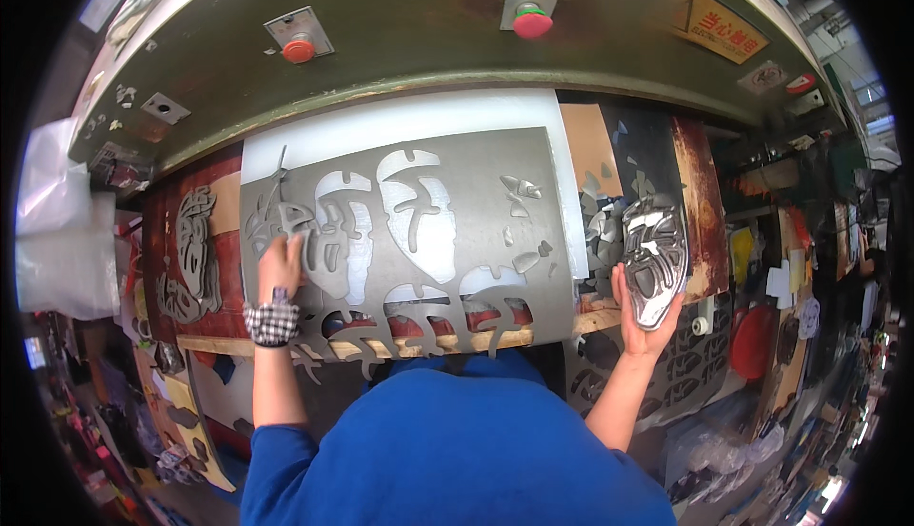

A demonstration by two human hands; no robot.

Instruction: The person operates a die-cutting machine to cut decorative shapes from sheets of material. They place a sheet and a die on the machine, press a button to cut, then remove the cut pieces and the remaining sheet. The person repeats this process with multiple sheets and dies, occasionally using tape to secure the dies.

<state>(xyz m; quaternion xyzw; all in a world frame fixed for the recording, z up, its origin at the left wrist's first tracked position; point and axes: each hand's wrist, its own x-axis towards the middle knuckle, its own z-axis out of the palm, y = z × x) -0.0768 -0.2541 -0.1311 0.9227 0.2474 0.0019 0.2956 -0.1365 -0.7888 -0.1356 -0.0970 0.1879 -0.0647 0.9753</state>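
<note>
My right hand [646, 328] is wrapped round the lower end of a shiny metal cutting die [654, 269], shoe-sole shaped with several inner blades. The die is tilted up beside the sheet's right edge. Over the left part of a grey foam sheet [476, 231], my left hand [282, 264] pinches a grey cut-out piece [328, 250] with slots in it. Another slotted piece [262, 217] lies just beyond those fingers. Sole-shaped holes in the sheet show the white board [400, 112] beneath, and its near edge hangs in cut strips over the wooden table edge.
A stack of cut pieces [195, 250] lies at the left on a dark red surface. Grey scraps [602, 226] are heaped on the right, near the die. A green machine beam [409, 26] with a red button [299, 48] and a pink-red button [532, 21] spans the far side.
</note>
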